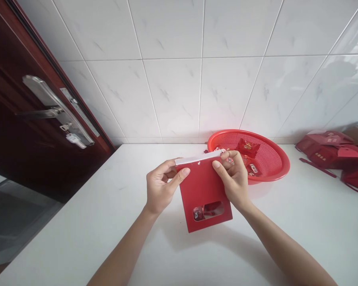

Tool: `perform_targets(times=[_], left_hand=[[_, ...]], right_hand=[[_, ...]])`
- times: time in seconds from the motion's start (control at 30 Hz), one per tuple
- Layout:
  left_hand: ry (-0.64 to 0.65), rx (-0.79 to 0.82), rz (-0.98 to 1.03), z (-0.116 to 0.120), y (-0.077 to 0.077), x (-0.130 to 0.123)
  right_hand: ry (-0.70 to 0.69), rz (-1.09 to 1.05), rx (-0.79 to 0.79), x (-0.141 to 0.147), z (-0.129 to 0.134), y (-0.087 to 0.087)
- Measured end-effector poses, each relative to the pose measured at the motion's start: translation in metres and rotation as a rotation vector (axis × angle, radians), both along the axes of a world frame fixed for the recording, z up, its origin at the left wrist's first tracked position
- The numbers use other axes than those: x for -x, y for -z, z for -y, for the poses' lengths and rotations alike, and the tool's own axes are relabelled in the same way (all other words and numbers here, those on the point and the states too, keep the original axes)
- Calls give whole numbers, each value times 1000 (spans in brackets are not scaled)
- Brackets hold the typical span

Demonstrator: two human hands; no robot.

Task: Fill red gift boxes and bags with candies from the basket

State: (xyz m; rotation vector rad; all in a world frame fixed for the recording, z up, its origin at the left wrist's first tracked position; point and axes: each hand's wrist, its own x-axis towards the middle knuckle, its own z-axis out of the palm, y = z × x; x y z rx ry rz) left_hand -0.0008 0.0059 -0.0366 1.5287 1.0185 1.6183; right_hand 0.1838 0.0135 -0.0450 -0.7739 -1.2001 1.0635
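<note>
Both my hands hold a red paper gift box [201,184] above the white table. A white strip [193,159] runs along its upper edge, like a folded-over flap. Near the bottom is a clear oval window [208,211], behind which red wrapped pieces show. My left hand [162,184] pinches the upper left corner, thumb on the front. My right hand [234,176] grips the upper right corner, its thumb also on the front face. The fingers behind the box are partly hidden.
A red plastic basket [274,159] with red-wrapped sweets [247,149] stands behind my right hand. Red gift boxes [328,155] lie at the far right. A tiled wall [173,95] borders the white table [107,198]; a dark wooden door [14,115] with keys stands on the left.
</note>
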Motion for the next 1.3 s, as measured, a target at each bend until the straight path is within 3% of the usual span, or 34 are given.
perform_targets(times=[0.23, 0.63, 0.73, 0.83, 0.93, 1.17, 1.3], left_hand=[[-61, -15, -23, -3, 4, 1], [-149, -77, -29, -5, 1, 5], [-169, -102, -60, -5, 2, 5], [-171, -117, -96, -5, 4, 6], [-131, -104, -109, -7, 4, 9], [135, 0, -109, -9, 0, 17], [180, 82, -68, -9, -2, 14]], right_hand=[[-57, 18, 12, 0, 2, -4], [16, 262, -208, -6, -2, 0], [-3, 242, -125, -6, -4, -3], [-146, 198, -16, -9, -7, -5], [-202, 188, -1, -12, -9, -6], [-115, 216, -96, -16, -10, -8], [-89, 209, -100, -18, -10, -7]])
